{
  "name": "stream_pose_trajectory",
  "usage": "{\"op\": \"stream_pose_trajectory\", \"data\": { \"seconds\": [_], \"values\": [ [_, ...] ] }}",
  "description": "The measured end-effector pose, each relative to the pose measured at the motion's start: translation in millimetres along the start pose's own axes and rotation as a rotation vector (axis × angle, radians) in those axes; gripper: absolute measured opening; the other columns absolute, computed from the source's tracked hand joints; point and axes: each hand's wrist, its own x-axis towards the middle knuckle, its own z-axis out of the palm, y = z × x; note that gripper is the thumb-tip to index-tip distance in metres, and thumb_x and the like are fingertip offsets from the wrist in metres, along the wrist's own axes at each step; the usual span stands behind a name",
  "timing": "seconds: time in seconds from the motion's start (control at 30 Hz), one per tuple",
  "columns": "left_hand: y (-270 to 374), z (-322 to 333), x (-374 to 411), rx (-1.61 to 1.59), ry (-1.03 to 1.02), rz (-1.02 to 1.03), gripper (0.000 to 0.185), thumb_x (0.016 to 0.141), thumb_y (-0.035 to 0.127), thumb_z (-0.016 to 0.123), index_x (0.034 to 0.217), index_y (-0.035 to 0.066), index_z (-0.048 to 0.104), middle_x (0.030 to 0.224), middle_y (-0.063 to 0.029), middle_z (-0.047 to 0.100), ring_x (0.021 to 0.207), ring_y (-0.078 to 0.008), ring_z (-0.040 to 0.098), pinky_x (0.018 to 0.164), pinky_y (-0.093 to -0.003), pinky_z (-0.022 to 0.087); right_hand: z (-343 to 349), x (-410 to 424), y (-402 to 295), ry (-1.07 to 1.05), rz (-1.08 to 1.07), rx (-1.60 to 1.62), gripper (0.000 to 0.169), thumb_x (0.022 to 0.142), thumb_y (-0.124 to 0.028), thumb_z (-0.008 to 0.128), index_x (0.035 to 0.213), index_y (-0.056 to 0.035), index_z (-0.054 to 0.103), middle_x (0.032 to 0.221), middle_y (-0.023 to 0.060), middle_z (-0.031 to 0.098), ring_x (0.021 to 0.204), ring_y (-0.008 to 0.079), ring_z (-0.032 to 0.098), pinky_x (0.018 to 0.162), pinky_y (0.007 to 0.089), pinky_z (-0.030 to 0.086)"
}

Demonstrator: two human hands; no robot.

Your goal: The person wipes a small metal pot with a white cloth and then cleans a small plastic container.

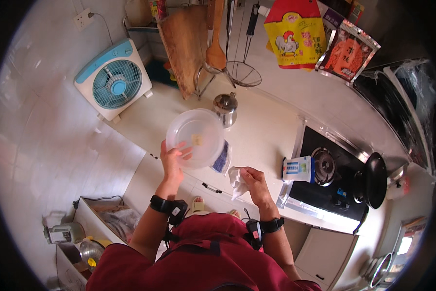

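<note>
My left hand (173,160) holds a round translucent plastic bowl (203,123) by its rim, tilted above the counter; part of the fingers shows through the plastic. A small yellowish label is on the bowl. Between finger and thumb of my right hand (253,182) hangs a crumpled white tissue or cloth (237,182), beside the counter's front edge. A blue and white folded cloth (223,158) lies on the counter, partly behind the bowl. Just beyond the bowl stands a lidded stainless steel pot (226,109).
A box fan (117,85) stands at the left, near a wooden cutting board (185,47). Seasoning packets (298,40), a spatula (215,54) and a wire strainer (245,74) are at the back. Right are a white and blue packet (297,169), a gas stove (341,160) and a black pan (375,180).
</note>
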Motion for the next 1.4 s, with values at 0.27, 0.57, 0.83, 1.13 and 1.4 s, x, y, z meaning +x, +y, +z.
{"op": "stream_pose_trajectory", "data": {
  "seconds": [0.27, 0.57, 0.83, 1.13, 1.4],
  "values": [
    [-27, -89, 91, 0.022, 0.24, -0.127, 0.057, 0.078, 0.024, 0.067, 0.125, 0.008, 0.038, 0.118, -0.0122, 0.045, 0.102, -0.0313, 0.057, 0.083, -0.045, 0.046, -10, 2, 9, 0.086, -0.077, 0.34, 0.049, 0.078, 0.007, 0.052, 0.127, 0.0025, 0.05, 0.113, 0.0137, 0.063, 0.101, 0.0207, 0.062, 0.089, 0.0348, 0.05],
    [-29, -98, 132, -0.04, 0.207, -0.256, 0.068, 0.081, 0.034, 0.067, 0.137, 0.011, 0.036, 0.127, -0.0161, 0.039, 0.105, -0.0322, 0.054, 0.097, -0.0484, 0.043, -44, -10, 61, 0.636, -0.023, 0.118, 0.032, 0.084, -0.03, 0.069, 0.086, 0.0015, 0.063, 0.074, 0.0053, 0.061, 0.062, 0.0111, 0.056, 0.052, 0.0255, 0.044],
    [-1, -29, 94, 0.127, -0.049, -0.146, 0.047, 0.086, 0.039, 0.058, 0.121, 0.011, 0.044, 0.099, -0.0108, 0.063, 0.082, -0.0218, 0.06, 0.08, -0.0356, 0.045, -134, -60, 111, 0.942, -0.043, 0.045, 0.026, 0.079, -0.019, 0.072, 0.097, -0.0009, 0.064, 0.085, 0.008, 0.063, 0.076, 0.0158, 0.06, 0.063, 0.0292, 0.05],
    [-56, 47, 45, 0.343, -0.456, -0.443, 0.043, 0.084, 0.038, 0.06, 0.115, 0.012, 0.046, 0.096, -0.0068, 0.062, 0.077, -0.0174, 0.059, 0.069, -0.0345, 0.048, -206, -31, 43, 1.223, 0.217, -0.892, 0.046, 0.075, -0.023, 0.072, 0.116, -0.0063, 0.061, 0.115, 0.0137, 0.063, 0.106, 0.0303, 0.061, 0.093, 0.0388, 0.046],
    [-163, 83, 76, 0.274, -0.337, -0.638, 0.048, 0.082, 0.018, 0.066, 0.12, 0.017, 0.036, 0.111, -0.01, 0.054, 0.093, -0.025, 0.06, 0.075, -0.0413, 0.053, -232, 10, 54, 0.989, 0.491, -1.114, 0.057, 0.072, -0.038, 0.071, 0.12, -0.0096, 0.057, 0.116, 0.0149, 0.062, 0.11, 0.0344, 0.057, 0.092, 0.0437, 0.045]
  ]
}}
